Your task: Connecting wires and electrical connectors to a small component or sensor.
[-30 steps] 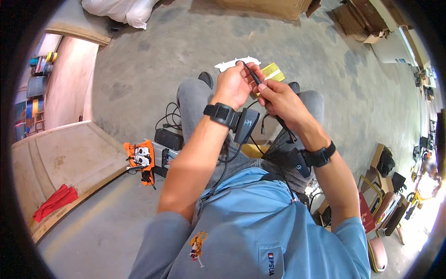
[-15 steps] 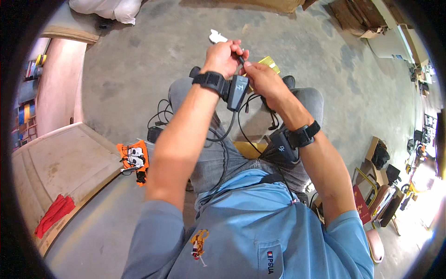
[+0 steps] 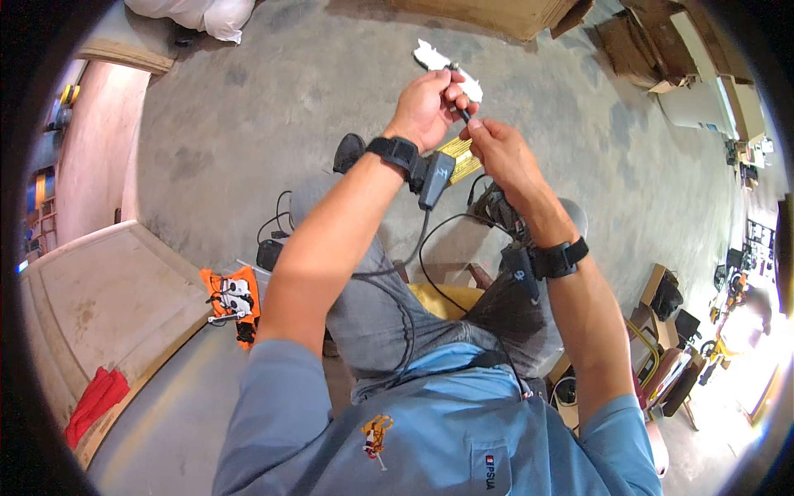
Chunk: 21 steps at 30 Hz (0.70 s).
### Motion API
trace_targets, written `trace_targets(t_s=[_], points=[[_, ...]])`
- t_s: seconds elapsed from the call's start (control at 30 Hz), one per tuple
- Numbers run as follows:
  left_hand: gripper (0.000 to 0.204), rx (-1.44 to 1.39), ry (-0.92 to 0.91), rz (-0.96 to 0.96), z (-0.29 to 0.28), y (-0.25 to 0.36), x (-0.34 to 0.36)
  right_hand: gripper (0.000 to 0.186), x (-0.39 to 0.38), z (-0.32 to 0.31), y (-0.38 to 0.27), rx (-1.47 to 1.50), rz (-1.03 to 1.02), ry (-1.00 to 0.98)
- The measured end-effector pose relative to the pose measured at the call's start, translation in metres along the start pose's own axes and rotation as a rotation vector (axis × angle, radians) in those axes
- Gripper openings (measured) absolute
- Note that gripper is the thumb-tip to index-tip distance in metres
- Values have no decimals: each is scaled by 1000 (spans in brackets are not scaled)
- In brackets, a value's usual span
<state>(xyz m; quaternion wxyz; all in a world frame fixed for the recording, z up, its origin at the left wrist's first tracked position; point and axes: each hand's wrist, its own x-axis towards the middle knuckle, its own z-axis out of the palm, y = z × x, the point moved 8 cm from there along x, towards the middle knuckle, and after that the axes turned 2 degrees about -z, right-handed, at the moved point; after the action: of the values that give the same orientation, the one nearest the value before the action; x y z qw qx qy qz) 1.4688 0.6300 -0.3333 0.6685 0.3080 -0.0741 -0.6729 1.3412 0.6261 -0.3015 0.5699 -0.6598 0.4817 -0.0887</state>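
My left hand [image 3: 426, 112] is raised out in front of my knees, its fingers curled round a thin black rod-like piece [image 3: 464, 115]. My right hand [image 3: 506, 159] pinches the lower end of that same piece between thumb and fingers. Which kind of thing it is, I cannot make out. Just past the left fingertips shows an irregular white piece [image 3: 432, 55], partly covered by the fingers; whether the hand grips it cannot be seen. A yellow striped object [image 3: 466, 162] is below the hands, partly hidden by the left wrist's device.
Strapped to my wrists are black devices [image 3: 436, 180] with cables crossing my lap. An orange item with white parts [image 3: 237, 296] is at the left beside a pale board [image 3: 107, 289] with a red cloth [image 3: 97, 403]. Cardboard boxes [image 3: 496, 15] stand far ahead; cluttered goods line the right.
Both hands have shifted to the right, still joined by the black piece. The white piece moved right too and shows more of itself. My knees and the yellow object have shifted in view.
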Motion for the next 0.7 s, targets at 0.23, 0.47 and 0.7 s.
trace_targets(t_s=[0.23,0.47,0.7], points=[[22,-246,249,-88,-31,-18,18,35,21,37,24,390,193,-102],[20,-119,414,-166,-55,-10,43,32,49,50,32,510,186,-110],[20,-63,467,-227,-64,-10,63,30,55,56,44,786,384,-54]])
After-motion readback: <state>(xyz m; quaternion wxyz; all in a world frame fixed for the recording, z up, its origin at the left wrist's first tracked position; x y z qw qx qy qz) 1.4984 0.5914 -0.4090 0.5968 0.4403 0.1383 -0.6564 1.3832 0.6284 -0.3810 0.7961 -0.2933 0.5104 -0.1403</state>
